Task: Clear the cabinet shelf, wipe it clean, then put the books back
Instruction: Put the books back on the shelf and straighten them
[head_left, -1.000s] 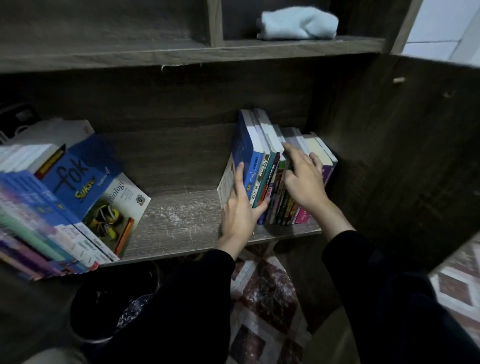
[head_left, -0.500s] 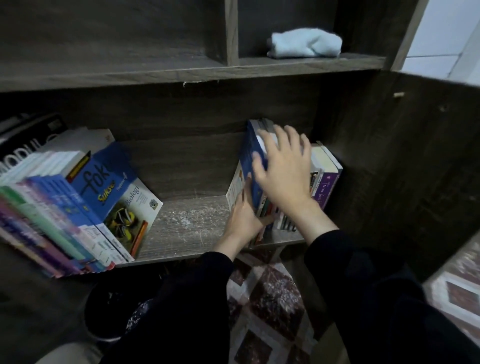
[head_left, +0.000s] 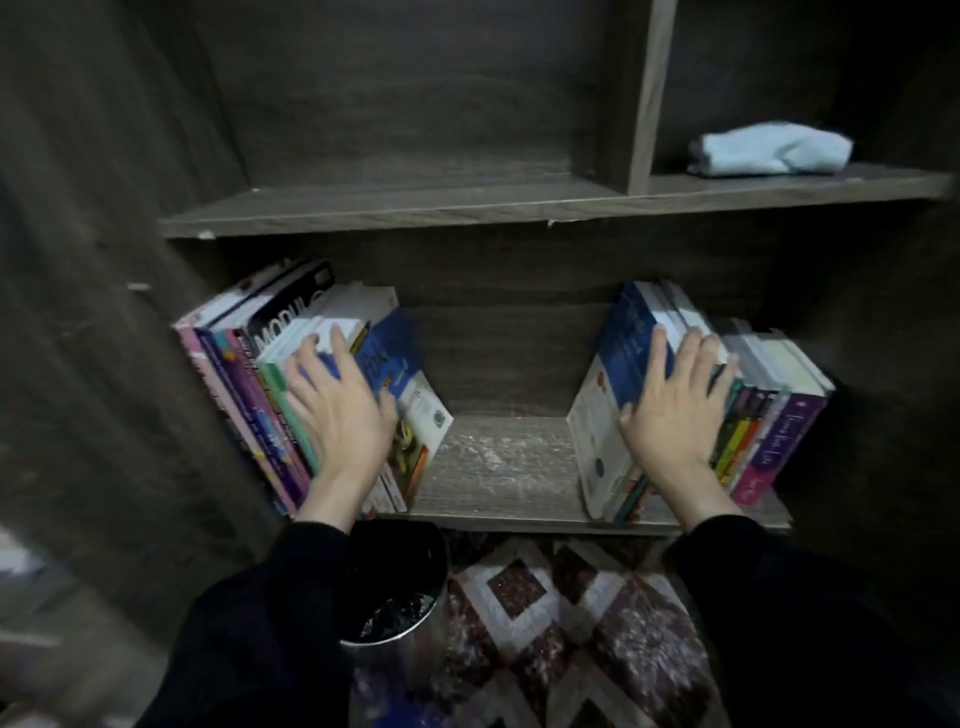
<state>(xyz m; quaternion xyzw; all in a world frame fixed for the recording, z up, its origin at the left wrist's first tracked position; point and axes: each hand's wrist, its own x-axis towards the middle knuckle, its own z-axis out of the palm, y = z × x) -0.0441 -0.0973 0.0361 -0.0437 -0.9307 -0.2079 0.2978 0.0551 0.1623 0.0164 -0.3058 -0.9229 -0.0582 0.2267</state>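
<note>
Dark wood-grain cabinet, books standing on the middle shelf (head_left: 498, 470), split in two groups with a bare gap between them.

- Left book group (head_left: 234, 395): stands spines out at the left end, against the cabinet side wall. The outermost book on the gap side, a white one with a picture cover (head_left: 423, 415), leans onto the rest.
- Right book group (head_left: 774, 415): stands spines out at the right end. A white-covered book (head_left: 592, 431) faces the gap.
- Left hand (head_left: 343, 415): lies flat over the front of the left group. Fingers are straight and slightly spread, with the tips up on the page edges and the thumb on a blue cover. It presses and doesn't curl round anything.
- Right hand (head_left: 675, 410): same posture on the right group, fingers straight and close together over the top edges, thumb out to the side against the blue book (head_left: 623, 343).
- The bare shelf surface between the groups shows whitish flecks and smears.
- Light blue cloth (head_left: 769, 148): bunched up on the shelf above, in the right compartment, well apart from both hands.
- Black sleeves reach to both wrists.
- Below the shelf there's a dark round bin (head_left: 400, 582) under the left forearm, on a patterned red and white floor (head_left: 571, 623).
</note>
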